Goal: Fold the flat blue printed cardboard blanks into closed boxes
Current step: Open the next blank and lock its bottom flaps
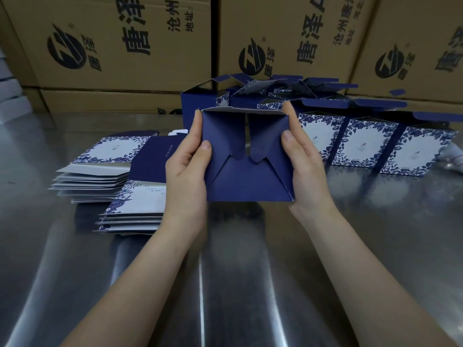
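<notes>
Head view. Gripping a half-folded box (248,179) above the desk (250,284), with left hand (186,171) clasped round its left edge and right hand (304,169) round its right edge. Pressing both thumbs on the plain blue flaps that face the camera. Wrapping the fingers (198,118) behind the cardboard, so mostly hidden, with only tips showing at the top corners. Cannot make out the box's far side or its printed faces.

Left of the left fingers: blanks (110,171) lying flat in fanned stacks, partly covered by the hand and wrist. Beyond the right fingers: a row of open boxes (363,144) standing with lids up. Behind the fingertips: more of these, overlapping, count unclear. Far right of the right fingers: a pale thing (454,156), cut off and too blurred to name. At the back: cartons (125,46), print cut off at the top.
</notes>
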`<state>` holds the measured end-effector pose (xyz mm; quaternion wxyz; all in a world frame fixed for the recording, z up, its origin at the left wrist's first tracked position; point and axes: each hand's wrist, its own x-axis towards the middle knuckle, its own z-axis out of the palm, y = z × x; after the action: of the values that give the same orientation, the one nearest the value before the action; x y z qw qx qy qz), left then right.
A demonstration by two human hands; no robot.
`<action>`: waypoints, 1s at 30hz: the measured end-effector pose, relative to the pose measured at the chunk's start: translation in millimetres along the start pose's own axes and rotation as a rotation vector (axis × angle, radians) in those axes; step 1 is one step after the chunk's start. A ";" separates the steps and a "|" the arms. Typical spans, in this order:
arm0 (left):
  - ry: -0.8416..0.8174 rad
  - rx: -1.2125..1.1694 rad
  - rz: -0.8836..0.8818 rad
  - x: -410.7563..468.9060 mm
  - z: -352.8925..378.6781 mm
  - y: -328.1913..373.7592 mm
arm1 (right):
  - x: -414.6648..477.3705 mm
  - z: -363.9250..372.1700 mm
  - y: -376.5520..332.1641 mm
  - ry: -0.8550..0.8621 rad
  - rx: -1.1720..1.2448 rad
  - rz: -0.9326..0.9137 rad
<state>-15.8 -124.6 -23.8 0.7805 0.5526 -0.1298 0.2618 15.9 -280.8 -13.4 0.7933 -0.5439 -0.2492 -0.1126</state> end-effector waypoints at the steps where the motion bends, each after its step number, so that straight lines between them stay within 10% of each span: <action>1: -0.023 0.007 -0.004 -0.2 -0.4 0.1 | 0.2 -0.4 0.0 -0.001 -0.007 -0.007; 20: -0.121 0.229 0.132 -1.9 -3.5 -3.7 | -2.4 1.6 1.2 0.050 -0.253 -0.112; 30: -0.148 0.272 0.113 -3.3 -4.0 0.0 | -5.5 -7.3 -4.6 -0.208 -0.458 -0.043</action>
<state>-18.8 -121.7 -26.8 0.6708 0.6628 -0.1814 0.2789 11.2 -289.8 -14.6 0.6167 -0.7129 -0.3091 -0.1264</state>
